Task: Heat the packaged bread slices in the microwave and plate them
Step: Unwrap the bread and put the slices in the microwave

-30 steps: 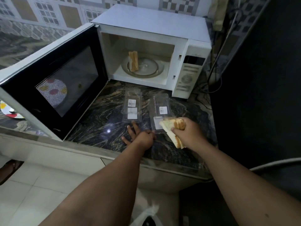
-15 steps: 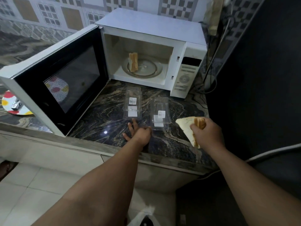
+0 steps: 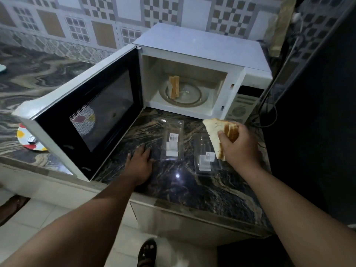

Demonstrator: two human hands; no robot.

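Countertop [image 3: 192, 182] of dark veined stone carries a white microwave [image 3: 202, 47] at 12 o'clock, its door [image 3: 92, 114] swung wide toward 9 o'clock; bread slices [image 3: 174, 86] stand on edge on the glass turntable [image 3: 185, 94] inside. Below the oven lie two clear empty packages [image 3: 173, 139] and [image 3: 204, 157] side by side. At 3 o'clock the right hand [image 3: 238, 145] grips a triangular stack of bread [image 3: 215, 135], raised above the second package. The left hand [image 3: 139, 162] rests flat, fingers spread, on the stone. At 9 o'clock a spotted plate [image 3: 28, 139] peeks from behind the door

Dark marbled counter [image 3: 192, 191] carries the open microwave [image 3: 202, 60] beyond the gripped bread, two clear packages [image 3: 174, 139] beside it, left hand [image 3: 138, 162] flat.
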